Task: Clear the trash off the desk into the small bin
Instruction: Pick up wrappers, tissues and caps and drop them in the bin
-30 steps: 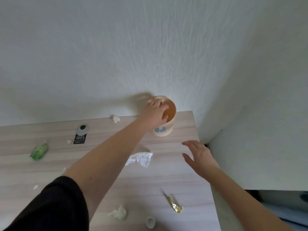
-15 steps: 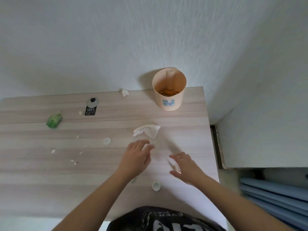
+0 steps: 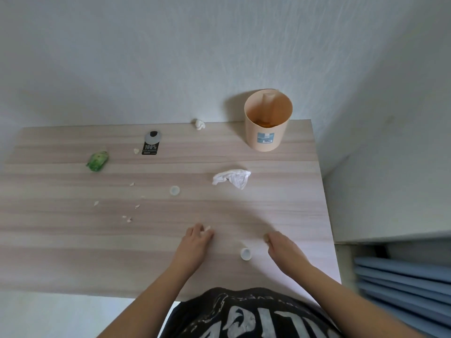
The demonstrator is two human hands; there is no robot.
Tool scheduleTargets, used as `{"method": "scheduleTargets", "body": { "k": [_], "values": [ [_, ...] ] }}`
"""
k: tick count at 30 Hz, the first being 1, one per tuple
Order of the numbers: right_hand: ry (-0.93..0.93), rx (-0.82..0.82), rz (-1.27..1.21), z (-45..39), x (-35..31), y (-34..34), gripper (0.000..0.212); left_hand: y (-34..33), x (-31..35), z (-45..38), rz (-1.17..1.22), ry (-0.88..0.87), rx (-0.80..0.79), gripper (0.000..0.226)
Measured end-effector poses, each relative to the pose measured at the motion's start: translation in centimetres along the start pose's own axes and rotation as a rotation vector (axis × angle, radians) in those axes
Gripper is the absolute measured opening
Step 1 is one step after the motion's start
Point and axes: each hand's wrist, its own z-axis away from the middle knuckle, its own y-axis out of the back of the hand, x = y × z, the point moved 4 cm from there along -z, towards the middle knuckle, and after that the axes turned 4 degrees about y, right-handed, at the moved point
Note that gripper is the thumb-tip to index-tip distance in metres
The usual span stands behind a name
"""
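Note:
The small peach bin [image 3: 253,135] stands at the far right corner of the wooden desk [image 3: 280,203], with orange bits at its bottom. My left hand [image 3: 195,242] lies near the front edge, fingers curled on a white tissue scrap [image 3: 208,229] that peeks out at the fingertips. My right hand [image 3: 280,245] is curled shut on the desk where the gold wrapper lay; the wrapper is hidden under it. A white cap [image 3: 245,253] sits between the hands. A crumpled white tissue [image 3: 231,178] lies mid-desk.
Further left lie another white cap [image 3: 174,190], a green wrapper [image 3: 97,161], a black tag [image 3: 150,146], a white paper ball [image 3: 199,124] by the wall and several crumbs [image 3: 131,211]. Blue slats [image 3: 402,284] sit beyond the desk's right edge.
My left hand came back from the bin to the front of the desk and closed on the tissue scrap. My right hand dropped onto the gold wrapper and curled shut.

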Motion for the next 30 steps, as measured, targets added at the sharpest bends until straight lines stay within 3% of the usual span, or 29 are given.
{"method": "scheduleTargets", "body": {
  "k": [5,8,12,19,22,25,28,30],
  "values": [
    [-0.063,0.025,0.022,0.3,-2.9,-0.6,0.031,-0.7,-1.6,0.1,0.016,-0.082,-0.047,0.015],
    [-0.009,0.086,0.164,0.5,-5.0,-1.9,0.029,-0.3,-2.4,0.3,-0.020,-0.182,-0.037,0.015],
    [-0.072,0.061,0.120,0.8,-6.9,-3.9,0.054,1.0,-4.3,0.2,-0.048,-0.230,-0.030,0.011],
    [-0.140,0.003,0.295,0.0,-8.6,-5.7,0.026,5.3,-6.7,-2.1,-0.085,-0.274,0.098,0.010],
    [-0.171,0.007,0.194,-0.1,-8.8,-5.6,0.026,7.0,-7.5,-4.1,-0.016,-0.274,0.151,0.013],
    [-0.303,0.128,0.042,0.0,-8.9,-4.3,0.014,8.2,-8.3,-5.9,0.046,-0.256,0.188,0.016],
    [-0.381,0.199,-0.059,-0.2,-8.8,-3.4,0.012,9.5,-8.9,-7.5,0.065,-0.216,0.256,0.003],
    [-0.395,0.248,-0.089,-0.5,-8.9,-2.3,0.020,9.9,-9.2,-8.5,0.015,-0.207,0.276,0.022]
  ]
}}
